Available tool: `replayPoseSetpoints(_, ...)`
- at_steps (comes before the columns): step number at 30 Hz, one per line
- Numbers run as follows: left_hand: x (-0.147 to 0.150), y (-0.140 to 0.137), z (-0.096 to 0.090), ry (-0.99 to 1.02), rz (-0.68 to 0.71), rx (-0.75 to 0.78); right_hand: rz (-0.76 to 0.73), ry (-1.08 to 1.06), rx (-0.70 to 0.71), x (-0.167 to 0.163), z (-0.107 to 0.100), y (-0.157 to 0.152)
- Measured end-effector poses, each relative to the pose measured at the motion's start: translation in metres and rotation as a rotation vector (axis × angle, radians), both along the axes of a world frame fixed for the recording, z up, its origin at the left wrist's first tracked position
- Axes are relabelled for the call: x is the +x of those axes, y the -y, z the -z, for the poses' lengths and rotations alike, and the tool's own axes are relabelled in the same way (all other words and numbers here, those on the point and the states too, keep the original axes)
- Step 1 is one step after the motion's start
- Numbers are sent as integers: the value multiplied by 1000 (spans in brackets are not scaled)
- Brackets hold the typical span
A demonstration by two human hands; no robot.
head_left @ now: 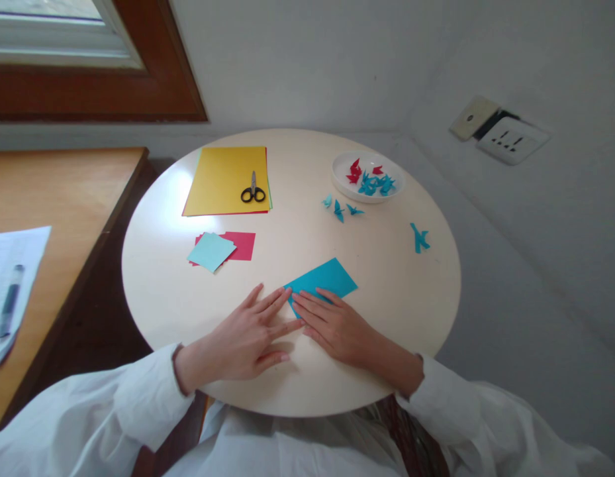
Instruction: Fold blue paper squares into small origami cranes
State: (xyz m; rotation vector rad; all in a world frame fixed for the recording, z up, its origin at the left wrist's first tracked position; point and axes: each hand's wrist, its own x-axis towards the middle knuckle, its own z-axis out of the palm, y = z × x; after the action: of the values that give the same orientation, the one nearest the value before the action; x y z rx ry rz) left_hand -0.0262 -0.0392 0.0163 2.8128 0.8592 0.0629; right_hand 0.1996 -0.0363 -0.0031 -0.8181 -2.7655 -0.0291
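Note:
A blue sheet of paper (331, 277), rectangular in outline, lies flat and slanted on the round white table (188, 311) in front of me. My left hand (255, 331) rests at its left end, fingers spread, fingertips at the paper's edge. On the paper's lower left part lies my right hand (334, 324), palm down with the fingers stretched out. The fingers of both hands nearly meet, and the right hand hides part of the sheet's lower edge. Whether the sheet is folded I cannot tell.
Behind are small blue paper cranes (339, 211) and a white plate (343, 189) holding red and blue ones. Scissors (253, 192) lie on yellow paper (222, 172). Pale green squares (211, 250) overlap red paper (243, 246). Blue scraps (419, 238) lie right; a wooden desk (89, 192) stands left.

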Motion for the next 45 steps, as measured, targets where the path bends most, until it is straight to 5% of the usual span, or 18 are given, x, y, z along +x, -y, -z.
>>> replayPoseSetpoints(9,-1,-2,-1,12,-8,-16,100,-52,23,20,-5,-23)
replayPoseSetpoints(18,1,-3,-3,10,-16,-28,-27,36,-24,-9,-5,-20)
replayPoseSetpoints(34,1,-4,-6,-28,-6,-56,-88,29,-1,1,-9,-45)
replayPoseSetpoints(41,0,-4,-3,-6,-5,-56,-132,37,-114,11,-9,-25)
replayPoseSetpoints(45,-1,-6,-2,12,8,-62,-26,-112,-216,9,-1,-26)
